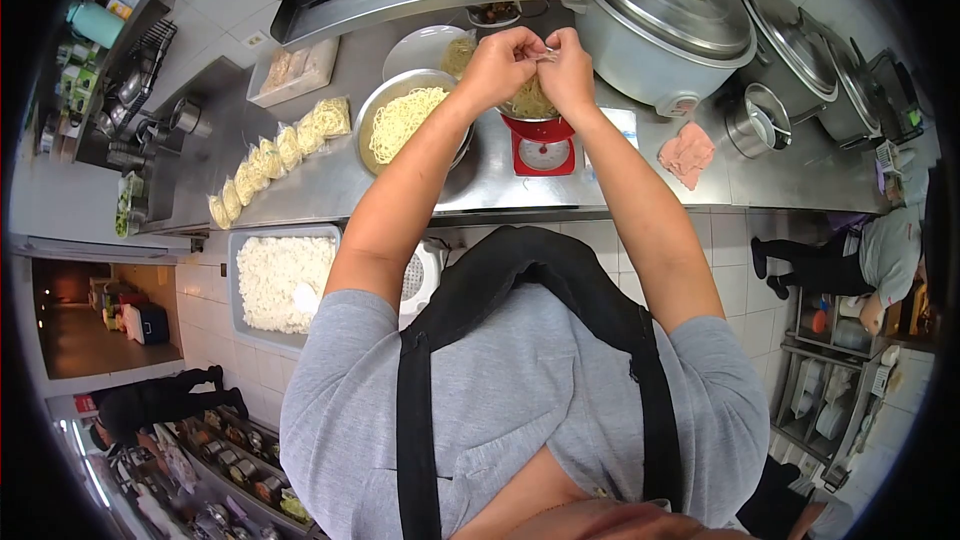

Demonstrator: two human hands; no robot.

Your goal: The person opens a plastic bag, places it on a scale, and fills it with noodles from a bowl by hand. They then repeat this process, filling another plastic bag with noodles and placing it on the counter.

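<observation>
My left hand [507, 68] and my right hand [568, 72] meet above a red kitchen scale [544, 156]. Both are closed, with fingertips pinching a bit of clear plastic, apparently the edge of a plastic bag [546, 56]. Below them, noodles [530, 103] show in the scale's pan, partly covered by my hands. Left of the scale, a metal bowl [372, 148] holds a heap of yellow noodles [405, 124]. Several bagged noodle portions [289, 146] lie in a row farther left. Behind the bowl sits a pale plate [418, 48] beside another noodle portion [457, 57].
A large rice cooker [655, 50] stands right of my hands, more pots beyond it. A pink cloth [687, 154] and a metal pot [757, 123] lie on the right counter. At lower left is a tub [236, 285] of white rice. Other people stand at both sides.
</observation>
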